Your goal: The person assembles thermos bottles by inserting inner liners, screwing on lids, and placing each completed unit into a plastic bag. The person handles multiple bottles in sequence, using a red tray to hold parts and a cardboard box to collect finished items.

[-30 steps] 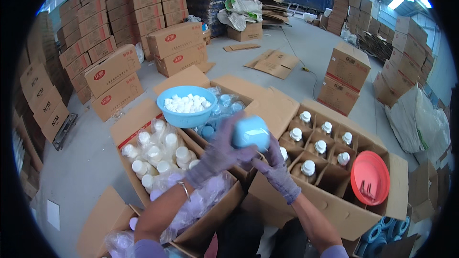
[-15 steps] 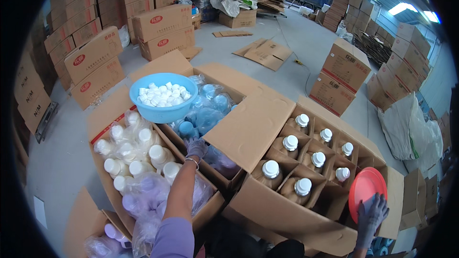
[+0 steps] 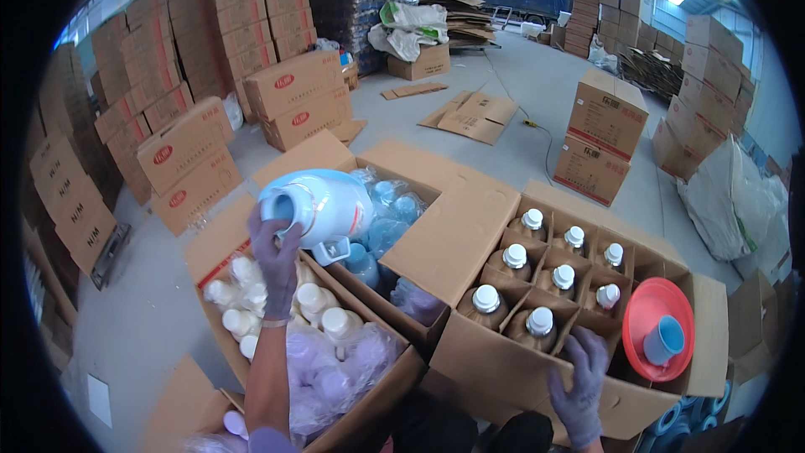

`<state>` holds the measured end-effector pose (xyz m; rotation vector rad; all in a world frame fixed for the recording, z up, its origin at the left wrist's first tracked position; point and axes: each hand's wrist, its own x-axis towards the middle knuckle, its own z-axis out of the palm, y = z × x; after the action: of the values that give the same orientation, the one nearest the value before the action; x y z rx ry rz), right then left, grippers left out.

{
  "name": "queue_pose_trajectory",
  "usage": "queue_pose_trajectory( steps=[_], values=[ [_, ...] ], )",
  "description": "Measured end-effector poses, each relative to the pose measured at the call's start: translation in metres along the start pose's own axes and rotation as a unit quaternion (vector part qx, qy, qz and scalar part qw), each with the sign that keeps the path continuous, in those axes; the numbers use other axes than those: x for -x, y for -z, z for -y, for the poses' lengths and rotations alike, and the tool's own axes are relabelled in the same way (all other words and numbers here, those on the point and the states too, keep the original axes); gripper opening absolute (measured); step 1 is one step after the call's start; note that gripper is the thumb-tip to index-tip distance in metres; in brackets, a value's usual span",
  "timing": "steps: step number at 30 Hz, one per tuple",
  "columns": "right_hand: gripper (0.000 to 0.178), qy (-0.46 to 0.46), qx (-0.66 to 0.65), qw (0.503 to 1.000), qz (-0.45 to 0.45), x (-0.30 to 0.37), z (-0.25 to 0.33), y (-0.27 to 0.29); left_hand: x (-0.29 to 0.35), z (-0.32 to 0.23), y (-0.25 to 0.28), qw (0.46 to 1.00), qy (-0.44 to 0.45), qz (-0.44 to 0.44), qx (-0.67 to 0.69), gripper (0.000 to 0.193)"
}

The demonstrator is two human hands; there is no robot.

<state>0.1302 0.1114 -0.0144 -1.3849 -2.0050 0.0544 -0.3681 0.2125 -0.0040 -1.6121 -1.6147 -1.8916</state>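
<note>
A light blue jug [image 3: 337,208] with a side handle and an open mouth is tilted over the blue basin [image 3: 272,181], covering most of it. My left hand [image 3: 278,264] is closed around the jug's mouth end. My right hand [image 3: 580,377] holds nothing, its fingers apart, close to the near wall of the divided carton [image 3: 503,377]. Several white-capped bottles [image 3: 485,299] stand in that carton's compartments. At its right end rests a red basin [image 3: 644,306] with a small blue cup [image 3: 667,337] inside.
Left of the divided carton, one open carton holds bagged cream bottles [image 3: 340,323] and purple pieces [image 3: 331,377]; another holds bagged blue pieces [image 3: 387,231]. Stacked cartons [image 3: 599,130] stand right and left. Flattened cardboard [image 3: 478,116] lies on the floor.
My left hand has moved from the blue-piece carton to above the blue basin, now gripping the jug. My right hand has left the red basin, moving left; a blue cup now shows inside it.
</note>
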Motion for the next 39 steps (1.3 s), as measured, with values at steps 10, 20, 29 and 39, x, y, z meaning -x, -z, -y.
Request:
queue_pose_trajectory(
  steps=[10, 20, 29, 39],
  values=[
    [0.053, -0.256, -0.792, 0.554, -0.013, 0.01, 0.008, -0.028, 0.184, -0.215, 0.078, 0.757, -0.106, 0.495, 0.413, 0.027],
    [0.03, -0.054, -0.251, 0.961, 0.099, 0.001, -0.042, 0.026, 0.269, -0.232, -0.018, 0.808, 0.208, 0.373, 0.406, 0.06],
    [0.044, -0.137, 0.373, 0.86, 0.321, -0.129, -0.181, -0.025, 0.226, -0.278, -0.038, 0.793, -0.038, 0.479, 0.373, 0.034],
    [0.042, -0.095, 0.308, 0.898, 0.299, -0.159, -0.14, 0.044, 0.234, -0.254, -0.04, 0.634, 0.355, 0.483, 0.488, 0.042]
  ],
)
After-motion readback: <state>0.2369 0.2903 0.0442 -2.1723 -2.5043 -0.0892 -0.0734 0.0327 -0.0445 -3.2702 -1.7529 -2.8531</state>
